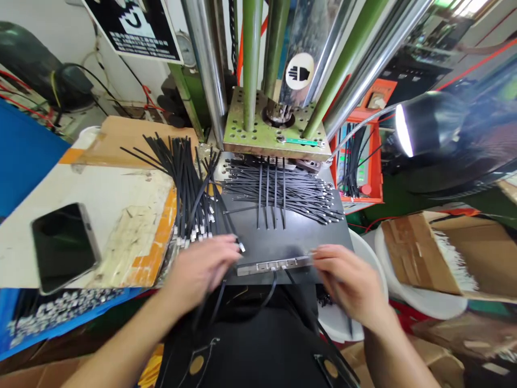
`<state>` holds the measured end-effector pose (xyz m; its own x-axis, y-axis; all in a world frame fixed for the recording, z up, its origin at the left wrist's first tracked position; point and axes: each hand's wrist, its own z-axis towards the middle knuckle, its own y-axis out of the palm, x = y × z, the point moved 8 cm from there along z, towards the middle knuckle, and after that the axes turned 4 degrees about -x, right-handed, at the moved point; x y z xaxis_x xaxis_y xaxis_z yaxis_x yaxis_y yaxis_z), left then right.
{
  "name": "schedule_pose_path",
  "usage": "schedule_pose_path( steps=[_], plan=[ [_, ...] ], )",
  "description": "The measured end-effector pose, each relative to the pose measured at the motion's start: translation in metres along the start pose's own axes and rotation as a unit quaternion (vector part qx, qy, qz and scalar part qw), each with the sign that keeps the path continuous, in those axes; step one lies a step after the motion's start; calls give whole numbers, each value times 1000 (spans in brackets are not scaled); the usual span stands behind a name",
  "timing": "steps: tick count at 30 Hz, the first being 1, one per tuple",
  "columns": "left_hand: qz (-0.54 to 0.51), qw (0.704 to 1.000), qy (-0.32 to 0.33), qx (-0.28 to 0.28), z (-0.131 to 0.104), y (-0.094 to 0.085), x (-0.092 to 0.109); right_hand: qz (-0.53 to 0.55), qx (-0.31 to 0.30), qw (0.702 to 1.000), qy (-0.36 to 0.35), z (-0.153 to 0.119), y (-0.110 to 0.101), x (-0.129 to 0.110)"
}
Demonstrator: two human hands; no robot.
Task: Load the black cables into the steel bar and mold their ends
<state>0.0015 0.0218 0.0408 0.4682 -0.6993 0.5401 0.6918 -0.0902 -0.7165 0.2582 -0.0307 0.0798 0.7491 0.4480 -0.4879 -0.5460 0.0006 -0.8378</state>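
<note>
My left hand [205,264] is closed beside the left end of a metal fixture bar [246,269], with blurred black cables hanging below its fingers. My right hand [351,275] pinches at the bar's right end, and a black cable [343,310] trails down from it. Light connector ends sit in the bar's middle slots, their cables running down toward my apron [258,339]. Just ahead of my left fingertips lies a cable's silver connector [241,248]. Motion blurs both hands, and the tips they grip are partly hidden.
Loose black cables [186,178] are heaped at left, more [278,188] under the press plate [277,145]. Green and steel columns rise above, with a wrench [301,141] on the plate. A phone [64,248] lies on cardboard; a lamp [428,126] and open box [448,253] are at right.
</note>
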Motion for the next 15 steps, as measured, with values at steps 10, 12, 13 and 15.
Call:
schedule_pose_path(
  steps=[10,12,13,15],
  plan=[
    [3,983,-50,-177,17,74,35,14,-62,997,-49,9,59,-3],
    [59,975,-49,-208,21,76,41,-11,-72,996,-60,9,59,-6],
    [75,973,-46,-213,23,77,43,-12,-74,995,-61,9,60,-5],
    [69,976,-32,-203,26,78,47,-21,-76,996,-47,7,61,3]
  ],
)
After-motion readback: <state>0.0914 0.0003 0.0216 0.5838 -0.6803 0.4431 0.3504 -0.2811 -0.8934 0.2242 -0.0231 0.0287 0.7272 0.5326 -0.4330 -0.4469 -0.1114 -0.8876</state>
